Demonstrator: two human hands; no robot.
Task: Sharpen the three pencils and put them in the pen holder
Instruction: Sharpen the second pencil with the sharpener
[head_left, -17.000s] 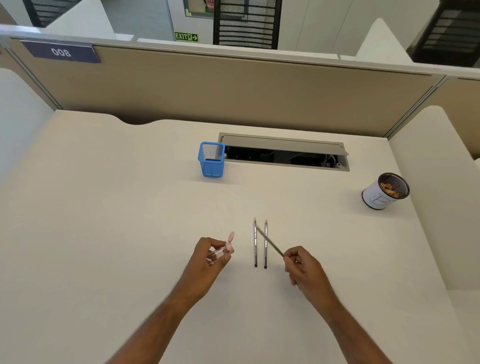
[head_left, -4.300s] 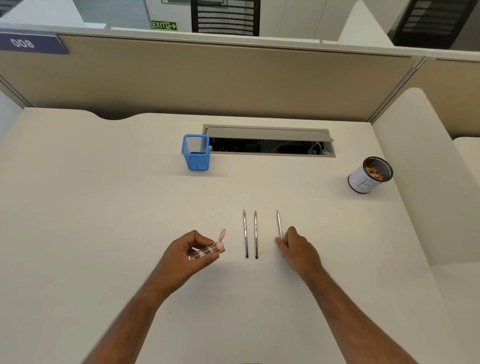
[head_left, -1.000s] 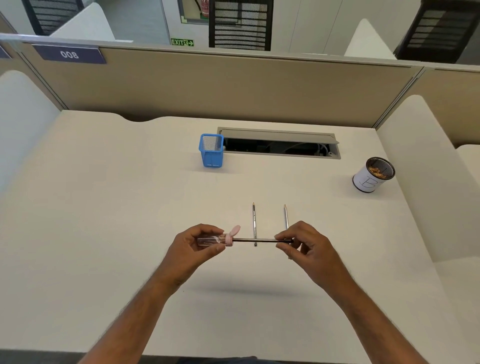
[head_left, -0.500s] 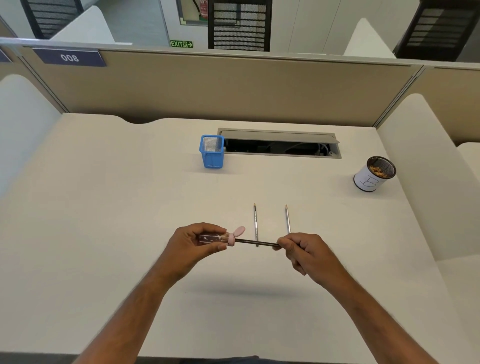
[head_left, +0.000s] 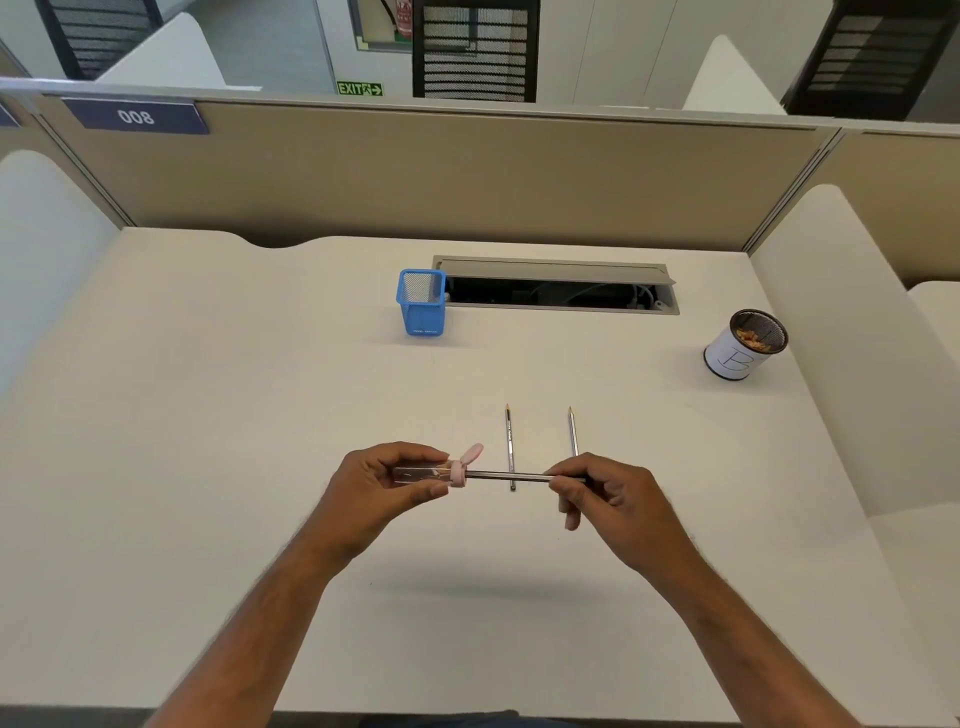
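Nearest the camera, both forearms reach in over the pale desk (head_left: 208, 467). The left hand (head_left: 382, 486) is closed around a clear sharpener (head_left: 422, 474) with a pink cap, holding it level just above the desk. The right hand (head_left: 605, 499) pinches the back end of a pencil (head_left: 506, 474) between thumb and fingertips, its front end pushed into the pink cap. Half a second ago this pencil sloped down toward the right hand; now it lies level and in line with the sharpener, and the right fingers have shifted their hold. That looks like one turn in the twisting, so this pencil is most likely mid-sharpening rather than finished.

Just behind the hands, two more pencils lie on the desk, points away from the person. The left pencil (head_left: 509, 441) passes under the held one, and the right pencil (head_left: 572, 431) has its near end hidden by the right hand. A few seconds ago two pencils lay side by side at the left and one apart at the right, so one of that pair has been picked up, and at least one probably remains to be sharpened.

Farther back stands the blue mesh pen holder (head_left: 422, 306), which looks empty, well apart from the pencils. To the far right sits a white cup (head_left: 740, 351) with what look like shavings. Nothing has reached the holder yet.
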